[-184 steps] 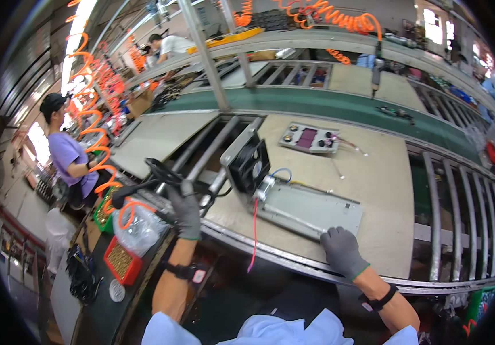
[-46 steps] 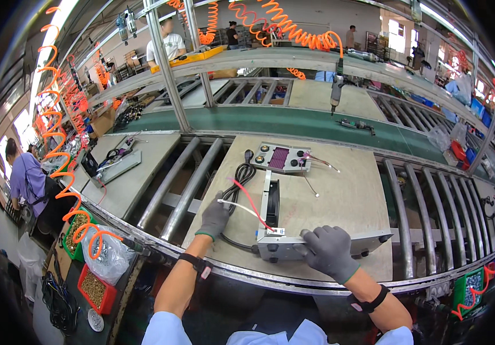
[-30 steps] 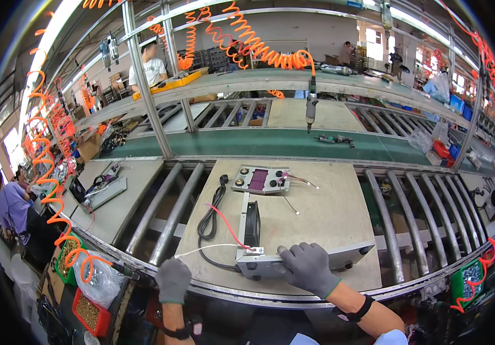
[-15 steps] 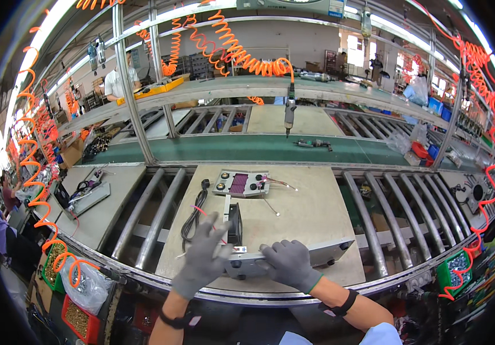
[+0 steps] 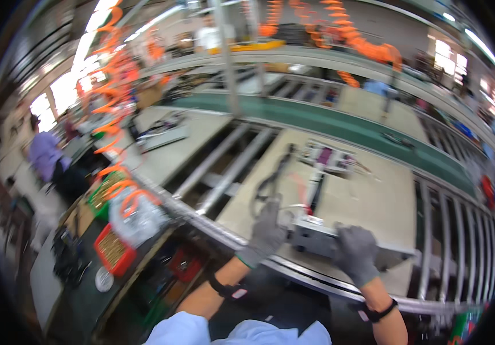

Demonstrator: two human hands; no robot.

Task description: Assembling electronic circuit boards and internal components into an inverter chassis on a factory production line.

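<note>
A grey metal casing (image 5: 313, 238) lies along the near part of a pale work board (image 5: 382, 201), its black feet toward me. My right hand (image 5: 355, 253), in a grey glove, has its fingers curled over the casing's top edge. Left of the casing is my left hand (image 5: 266, 233), also gloved, its fingers reaching to the near end of a black power cable (image 5: 282, 167). Motion smears those fingers, so their grip is unclear. Beyond the casing sits a small metal panel (image 5: 325, 156) with a purple part and loose wires.
Metal rollers (image 5: 224, 172) flank the board. Another board (image 5: 201, 123) at left carries a part with cables. A red bin (image 5: 115, 253) of small brass-coloured parts and a plastic bag (image 5: 132, 207) stand at lower left. A powered screwdriver (image 5: 390, 98) hangs over the green belt (image 5: 339, 123).
The view has swung left, shifting the scene rightward and tilting it. My left hand has moved from above the casing's left end to beside the cable. My right hand stays on the casing.
</note>
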